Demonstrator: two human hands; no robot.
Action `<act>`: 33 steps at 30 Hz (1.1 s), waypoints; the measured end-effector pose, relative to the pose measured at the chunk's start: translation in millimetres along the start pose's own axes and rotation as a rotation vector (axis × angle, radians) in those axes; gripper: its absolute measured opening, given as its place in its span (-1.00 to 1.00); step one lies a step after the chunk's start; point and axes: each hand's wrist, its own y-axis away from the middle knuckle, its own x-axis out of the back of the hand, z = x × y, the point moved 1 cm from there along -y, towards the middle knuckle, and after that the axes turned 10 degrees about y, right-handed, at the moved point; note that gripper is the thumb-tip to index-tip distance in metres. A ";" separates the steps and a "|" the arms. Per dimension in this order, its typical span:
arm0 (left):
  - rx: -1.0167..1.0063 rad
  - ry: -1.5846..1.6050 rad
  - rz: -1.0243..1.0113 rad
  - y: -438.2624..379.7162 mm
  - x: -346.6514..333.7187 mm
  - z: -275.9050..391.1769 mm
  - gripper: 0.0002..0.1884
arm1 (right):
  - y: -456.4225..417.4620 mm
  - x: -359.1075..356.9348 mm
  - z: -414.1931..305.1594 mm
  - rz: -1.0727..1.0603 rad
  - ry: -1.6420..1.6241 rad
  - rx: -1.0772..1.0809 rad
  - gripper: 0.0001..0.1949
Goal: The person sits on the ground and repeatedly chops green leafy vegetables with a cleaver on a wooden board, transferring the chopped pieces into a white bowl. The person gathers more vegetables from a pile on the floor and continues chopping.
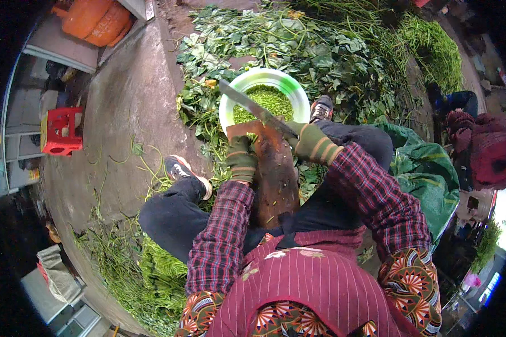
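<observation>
My right hand [314,141], in a green striped glove, grips a large knife [253,105]. The blade points up and left over a basin [296,84] with a white and green rim. Finely chopped greens [267,101] lie inside it. My left hand [241,158], in a matching glove, is curled at the far left edge of a worn wooden board [276,177]. Short green stem ends [251,135] show by its fingertips; the rest of them is hidden under the glove. The board lies between my legs, its far end at the basin's near rim, with small green bits scattered on it.
Leafy vines [320,46] cover the ground beyond the basin. More cut greens [164,269] lie at lower left. A green sack [426,181] is at my right. A red plastic stool [63,130] and orange gas cylinder [97,21] stand left. Maroon cloth [489,147] is at far right.
</observation>
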 end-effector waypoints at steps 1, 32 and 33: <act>-0.032 0.021 0.016 -0.4 -2.5 -0.6 -0.87 | 1.0 -0.9 1.2 -0.017 0.028 -0.001 -0.76; 0.209 0.404 -0.353 15.2 2.1 11.6 -0.64 | 13.2 -25.2 -19.8 -0.209 0.370 -0.025 -0.83; 0.122 0.296 -0.327 18.6 3.4 5.6 -0.63 | 9.6 -32.8 -20.0 -0.195 0.383 -0.002 -0.83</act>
